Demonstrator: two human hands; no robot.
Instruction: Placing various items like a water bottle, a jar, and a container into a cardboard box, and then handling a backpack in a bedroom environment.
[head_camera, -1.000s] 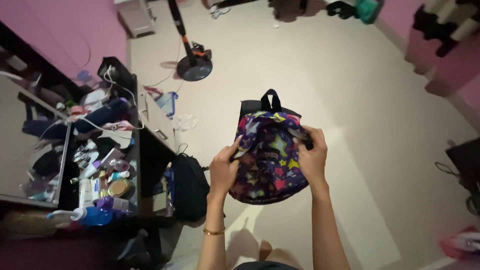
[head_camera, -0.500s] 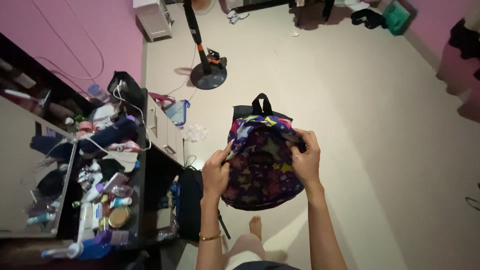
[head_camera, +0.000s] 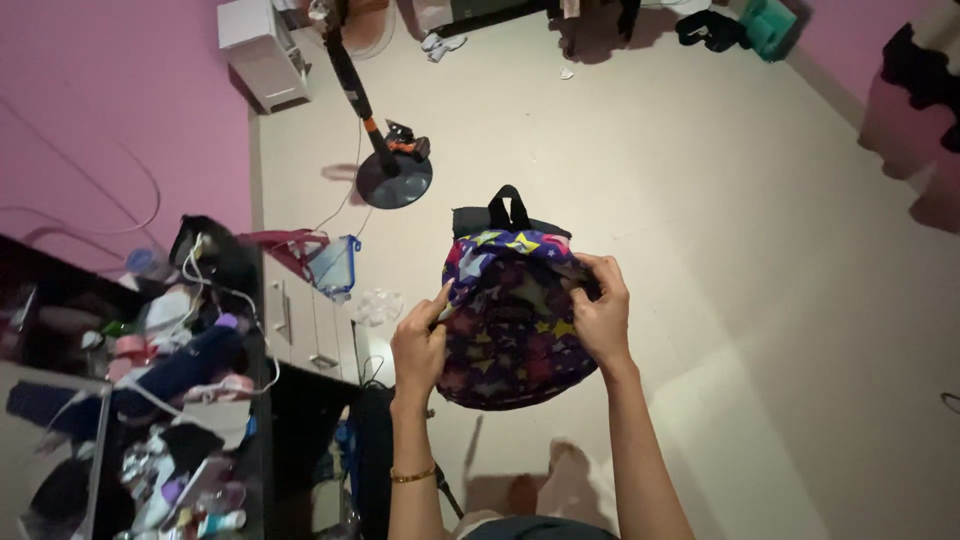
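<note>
Above the pale floor (head_camera: 700, 250), both hands, left hand (head_camera: 420, 345) and right hand (head_camera: 598, 315), hold a star-patterned backpack (head_camera: 510, 320) aloft, fingers clamped on its sides, contents not visible.

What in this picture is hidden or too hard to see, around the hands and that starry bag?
- Head view: the inside of the star-print backpack is hidden by its own fabric.
- The right hand has fingertips buried in the backpack's folds.
- The palm of the left hand faces away.
- The clutter on the dresser is too dark and small to identify.
- The black bag on the floor is mostly behind the left forearm and in shadow.
</note>
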